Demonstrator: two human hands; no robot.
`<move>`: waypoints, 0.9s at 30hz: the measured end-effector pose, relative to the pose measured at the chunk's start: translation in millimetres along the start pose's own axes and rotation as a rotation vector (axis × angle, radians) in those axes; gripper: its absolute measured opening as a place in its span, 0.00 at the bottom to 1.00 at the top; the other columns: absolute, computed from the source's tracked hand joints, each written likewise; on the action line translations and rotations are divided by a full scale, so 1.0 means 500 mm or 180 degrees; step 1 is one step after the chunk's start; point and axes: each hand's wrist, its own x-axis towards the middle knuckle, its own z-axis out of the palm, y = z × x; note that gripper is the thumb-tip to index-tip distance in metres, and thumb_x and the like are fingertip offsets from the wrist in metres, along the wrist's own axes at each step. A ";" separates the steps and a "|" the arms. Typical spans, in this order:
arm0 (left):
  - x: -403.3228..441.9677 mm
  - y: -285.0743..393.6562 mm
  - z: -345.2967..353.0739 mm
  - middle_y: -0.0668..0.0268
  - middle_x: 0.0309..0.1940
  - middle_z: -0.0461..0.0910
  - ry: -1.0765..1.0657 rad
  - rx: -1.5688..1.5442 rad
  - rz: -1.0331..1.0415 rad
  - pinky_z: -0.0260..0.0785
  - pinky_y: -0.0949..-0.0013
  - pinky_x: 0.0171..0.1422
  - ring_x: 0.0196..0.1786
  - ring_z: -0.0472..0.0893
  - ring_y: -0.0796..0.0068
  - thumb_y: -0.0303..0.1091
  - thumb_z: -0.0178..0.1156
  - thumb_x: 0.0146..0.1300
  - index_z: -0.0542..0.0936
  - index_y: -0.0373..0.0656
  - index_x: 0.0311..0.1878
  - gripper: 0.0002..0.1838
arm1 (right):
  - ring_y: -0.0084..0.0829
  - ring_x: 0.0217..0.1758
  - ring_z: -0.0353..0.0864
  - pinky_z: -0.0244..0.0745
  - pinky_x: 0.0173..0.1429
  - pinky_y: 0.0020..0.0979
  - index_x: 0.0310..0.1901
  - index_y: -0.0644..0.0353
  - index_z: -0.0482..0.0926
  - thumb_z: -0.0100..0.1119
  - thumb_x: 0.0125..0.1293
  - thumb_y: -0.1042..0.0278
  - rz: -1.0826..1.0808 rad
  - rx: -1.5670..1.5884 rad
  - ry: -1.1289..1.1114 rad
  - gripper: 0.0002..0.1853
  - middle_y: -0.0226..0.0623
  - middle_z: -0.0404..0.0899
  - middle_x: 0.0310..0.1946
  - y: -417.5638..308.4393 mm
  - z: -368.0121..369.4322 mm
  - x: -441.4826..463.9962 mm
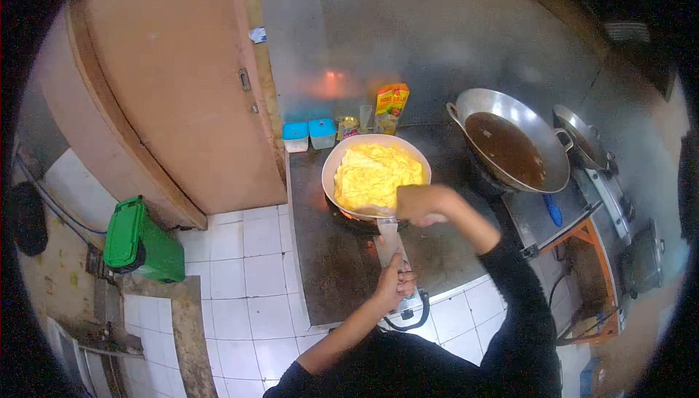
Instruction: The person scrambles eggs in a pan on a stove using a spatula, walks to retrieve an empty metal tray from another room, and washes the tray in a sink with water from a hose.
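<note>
A light-coloured frying pan (330, 172) sits over a lit burner, holding a thick yellow mass of what looks like cooked egg (378, 172). My left hand (394, 283) is closed around the pan's handle (391, 241), in front of the pan. Over the pan's near right rim is my right hand (422, 205), closed on a spatula (373, 210) whose pale handle end pokes out at the right of the fist. The spatula's blade lies at the near edge of the egg, and both it and the hand are slightly blurred.
To the right stands a large wok (480, 99) of brown liquid, with another pan (582, 136) beyond. Behind the frying pan are blue-lidded tubs (296, 137), a can (348, 127) and a yellow pouch (392, 107). A green bin (142, 241) stands left, near a door (175, 92).
</note>
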 end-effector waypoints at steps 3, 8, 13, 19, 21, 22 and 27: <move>0.003 0.000 -0.003 0.79 0.11 0.54 0.0108 0.0079 -0.0059 0.43 0.77 0.13 0.09 0.51 0.85 0.58 0.49 0.59 0.64 0.51 0.29 0.19 | 0.46 0.41 0.79 0.74 0.44 0.39 0.39 0.69 0.75 0.54 0.50 0.66 0.0355 0.0284 0.0976 0.17 0.58 0.77 0.36 -0.103 0.055 0.016; 0.002 -0.003 -0.002 0.78 0.09 0.54 0.0124 -0.0033 -0.0049 0.42 0.77 0.13 0.08 0.51 0.85 0.57 0.49 0.60 0.64 0.51 0.29 0.19 | 0.51 0.39 0.78 0.73 0.43 0.43 0.37 0.68 0.75 0.51 0.51 0.72 0.0615 0.0489 0.2015 0.12 0.55 0.76 0.35 -0.086 0.121 0.106; 0.007 0.001 -0.002 0.78 0.08 0.54 0.0164 0.0009 -0.0044 0.41 0.77 0.12 0.07 0.51 0.84 0.57 0.50 0.59 0.64 0.51 0.30 0.20 | 0.50 0.38 0.78 0.73 0.44 0.43 0.36 0.69 0.75 0.51 0.50 0.72 0.0872 0.0873 0.2055 0.12 0.57 0.77 0.33 -0.049 0.083 0.078; -0.001 0.003 0.006 0.79 0.10 0.54 0.0221 -0.0017 -0.0034 0.41 0.78 0.13 0.09 0.49 0.86 0.58 0.49 0.59 0.65 0.51 0.27 0.20 | 0.52 0.36 0.78 0.73 0.41 0.43 0.33 0.71 0.75 0.51 0.52 0.70 0.0983 0.0715 0.2500 0.11 0.59 0.77 0.30 -0.016 0.068 0.118; -0.001 0.000 0.004 0.79 0.10 0.53 0.0195 0.0019 0.0000 0.41 0.78 0.13 0.09 0.49 0.87 0.57 0.50 0.59 0.65 0.51 0.26 0.20 | 0.52 0.36 0.78 0.74 0.41 0.43 0.33 0.69 0.75 0.51 0.51 0.71 0.1016 0.0570 0.2441 0.11 0.57 0.77 0.31 -0.004 0.074 0.135; -0.001 -0.003 0.001 0.79 0.10 0.53 0.0211 0.0002 0.0002 0.41 0.78 0.13 0.09 0.49 0.87 0.57 0.50 0.59 0.65 0.51 0.26 0.20 | 0.51 0.37 0.78 0.74 0.41 0.42 0.33 0.68 0.76 0.51 0.51 0.71 0.1063 0.0435 0.2404 0.10 0.56 0.77 0.32 0.002 0.081 0.144; -0.002 -0.002 0.001 0.79 0.11 0.52 0.0007 -0.0039 0.0046 0.42 0.79 0.13 0.09 0.49 0.87 0.56 0.50 0.60 0.66 0.50 0.27 0.20 | 0.49 0.36 0.79 0.74 0.41 0.42 0.34 0.65 0.77 0.49 0.52 0.69 0.0793 -0.0076 0.1889 0.11 0.52 0.78 0.33 0.046 0.068 0.156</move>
